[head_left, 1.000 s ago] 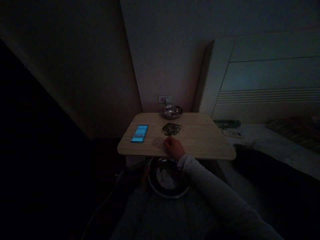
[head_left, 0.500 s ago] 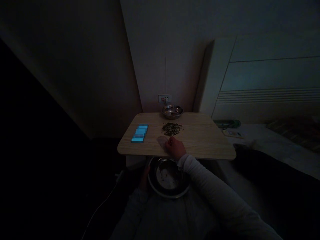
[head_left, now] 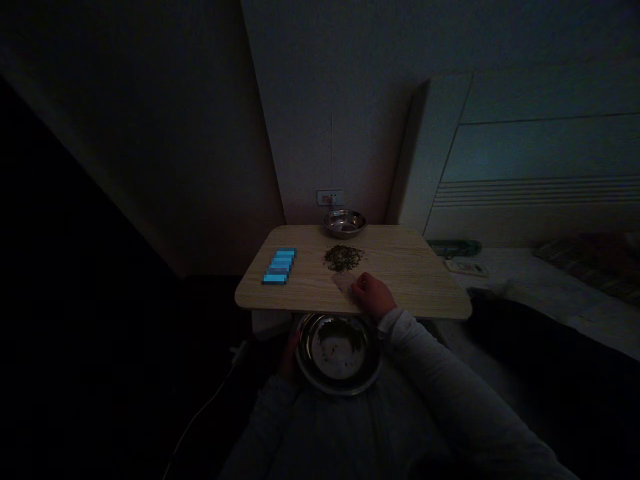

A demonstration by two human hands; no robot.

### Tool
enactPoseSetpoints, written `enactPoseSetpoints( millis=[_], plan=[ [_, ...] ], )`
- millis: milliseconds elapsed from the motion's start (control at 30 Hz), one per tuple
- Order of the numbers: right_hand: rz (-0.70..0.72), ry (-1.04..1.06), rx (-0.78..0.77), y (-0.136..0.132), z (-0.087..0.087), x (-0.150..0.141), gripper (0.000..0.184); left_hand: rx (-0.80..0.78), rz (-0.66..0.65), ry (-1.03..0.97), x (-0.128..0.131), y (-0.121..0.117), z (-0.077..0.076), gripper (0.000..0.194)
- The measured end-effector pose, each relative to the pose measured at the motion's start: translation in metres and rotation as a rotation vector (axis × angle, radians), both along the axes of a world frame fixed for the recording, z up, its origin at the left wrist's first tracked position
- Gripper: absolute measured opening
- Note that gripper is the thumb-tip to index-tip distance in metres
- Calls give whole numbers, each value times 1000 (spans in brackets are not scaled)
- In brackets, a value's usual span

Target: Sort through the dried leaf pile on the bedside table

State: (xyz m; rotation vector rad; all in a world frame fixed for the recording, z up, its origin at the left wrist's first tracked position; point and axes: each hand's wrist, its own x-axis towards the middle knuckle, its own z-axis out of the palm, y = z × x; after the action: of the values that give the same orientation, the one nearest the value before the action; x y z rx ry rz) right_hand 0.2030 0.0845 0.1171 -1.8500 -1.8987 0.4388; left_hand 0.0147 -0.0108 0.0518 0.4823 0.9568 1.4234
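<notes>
My right hand point(head_left: 373, 295) is closed on a thin, pale translucent scraper-like piece point(head_left: 344, 281) held low over the wooden table point(head_left: 420, 280). Just beyond that piece lies a scattered heap of small dark green bits point(head_left: 343, 257), too small to name. Below the table's front edge, a wide metal basin point(head_left: 337, 383) rests at my lap, with a few dark specks inside. My left hand point(head_left: 290, 353) grips the basin's left rim, its fingers dim and partly hidden.
A metal bowl point(head_left: 345, 225) stands at the table's back edge, under a wall socket point(head_left: 329, 197). A phone point(head_left: 279, 267) with a lit, blurred screen lies on the left. To the right, a bed holds a pale remote-like object point(head_left: 466, 268). A white cable point(head_left: 200, 410) trails at lower left.
My right hand has moved right with the thin piece, from the heap's lower left to just below it. More of the basin now shows. My left hand stays on the rim.
</notes>
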Motion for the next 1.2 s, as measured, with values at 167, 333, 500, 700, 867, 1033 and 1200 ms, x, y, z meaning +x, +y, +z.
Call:
enactPoseSetpoints(
  millis=[167,333,500,700,867,1033,1200],
  plan=[
    [-17,10,-20,2,2,16,12,-34,24,37,-1,-2,3,35],
    [-16,-15,-36,6,4,33,13,-50,3,23,-3,0,-2,35],
    [-2,-51,-26,16,6,52,12,-39,22,3,-2,2,-6,40],
    [-12,-101,-58,32,11,69,13,-20,-2,-12,0,1,-1,40],
    [0,-138,-51,48,15,84,14,-9,-2,1,-3,0,-6,40],
    [26,-203,-75,70,19,93,12,-62,16,21,-4,2,-9,46],
    [20,-246,-63,92,20,96,10,25,-17,22,-6,4,-12,45]
  ],
)
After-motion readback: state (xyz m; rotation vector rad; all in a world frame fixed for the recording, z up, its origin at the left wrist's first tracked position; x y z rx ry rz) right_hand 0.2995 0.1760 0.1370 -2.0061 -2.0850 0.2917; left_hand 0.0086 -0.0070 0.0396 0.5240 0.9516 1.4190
